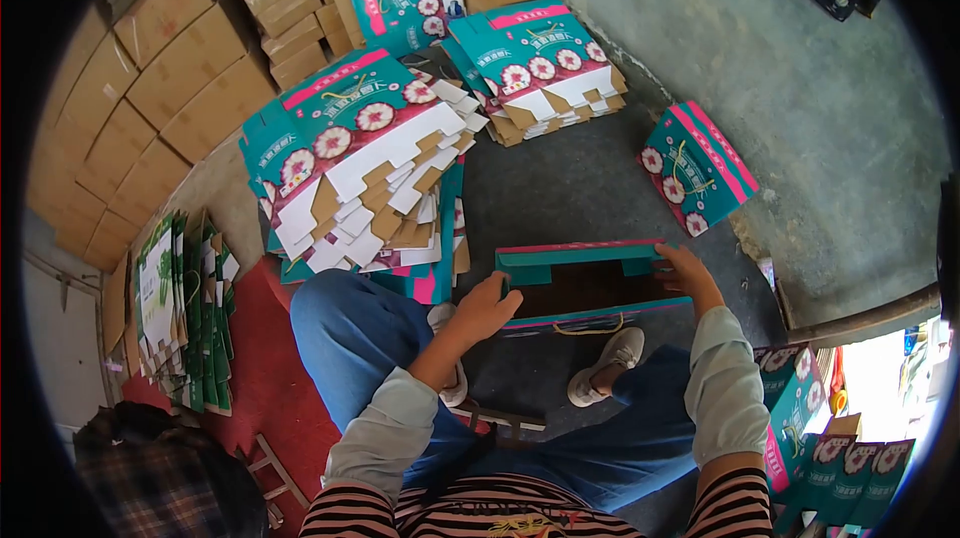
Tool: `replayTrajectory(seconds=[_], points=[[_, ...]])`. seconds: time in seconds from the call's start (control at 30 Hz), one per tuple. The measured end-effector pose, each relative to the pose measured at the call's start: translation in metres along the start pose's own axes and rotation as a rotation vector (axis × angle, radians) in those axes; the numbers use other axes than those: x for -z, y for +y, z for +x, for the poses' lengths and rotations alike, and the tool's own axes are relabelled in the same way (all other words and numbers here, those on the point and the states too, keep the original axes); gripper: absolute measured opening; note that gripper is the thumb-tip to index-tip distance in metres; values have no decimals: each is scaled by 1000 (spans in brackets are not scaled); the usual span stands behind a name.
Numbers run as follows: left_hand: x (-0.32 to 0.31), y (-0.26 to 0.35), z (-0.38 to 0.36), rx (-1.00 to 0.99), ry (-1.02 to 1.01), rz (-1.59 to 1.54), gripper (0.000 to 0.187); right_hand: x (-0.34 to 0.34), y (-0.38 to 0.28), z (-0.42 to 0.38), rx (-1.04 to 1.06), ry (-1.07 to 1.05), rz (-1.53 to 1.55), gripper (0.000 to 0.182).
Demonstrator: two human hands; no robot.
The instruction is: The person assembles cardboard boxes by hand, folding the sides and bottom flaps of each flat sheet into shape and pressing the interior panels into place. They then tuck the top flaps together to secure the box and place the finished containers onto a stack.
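Observation:
Between my knees stands a teal and pink carton (590, 318), its top open and its inside dark, with a yellow cord handle on the near side. My left hand (484, 309) is closed on its left end, thumb toward the opening. At the right end, my right hand (688, 274) holds the carton's edge with its fingers over the far corner. Left of the carton lies a large stack of flat teal cartons (350, 153) with white and brown flaps sticking out.
A second flat stack (540, 63) lies farther back, and a folded-up carton (698, 168) stands by the wall at right. Brown boxes (150, 88) are piled at the back left. Green cartons (185, 308) and dark clothing (165, 468) are at left; more teal cartons (845, 478) stand at lower right.

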State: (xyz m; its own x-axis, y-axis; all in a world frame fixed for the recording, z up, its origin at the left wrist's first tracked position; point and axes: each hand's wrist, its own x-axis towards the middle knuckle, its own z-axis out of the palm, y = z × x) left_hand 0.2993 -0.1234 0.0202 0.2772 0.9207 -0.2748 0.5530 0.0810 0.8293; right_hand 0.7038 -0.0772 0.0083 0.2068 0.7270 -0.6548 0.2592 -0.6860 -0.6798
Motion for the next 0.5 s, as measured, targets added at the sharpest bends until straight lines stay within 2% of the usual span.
replayTrajectory(seconds=[0.13,0.23,0.33,0.43,0.5], points=[[6,-12,-8,-2,16,-52,49,-6,3,-10,69,31,-229,84],[6,-18,-6,-58,62,-22,49,-14,-12,-17,150,21,-693,87],[5,-16,-8,-111,75,46,50,-28,-13,-29,334,229,-1133,83],[2,-12,-8,-173,63,50,50,-36,-28,-34,279,171,-1291,89],[2,-11,-7,-221,35,52,48,-43,-32,-37,365,151,-1351,91]])
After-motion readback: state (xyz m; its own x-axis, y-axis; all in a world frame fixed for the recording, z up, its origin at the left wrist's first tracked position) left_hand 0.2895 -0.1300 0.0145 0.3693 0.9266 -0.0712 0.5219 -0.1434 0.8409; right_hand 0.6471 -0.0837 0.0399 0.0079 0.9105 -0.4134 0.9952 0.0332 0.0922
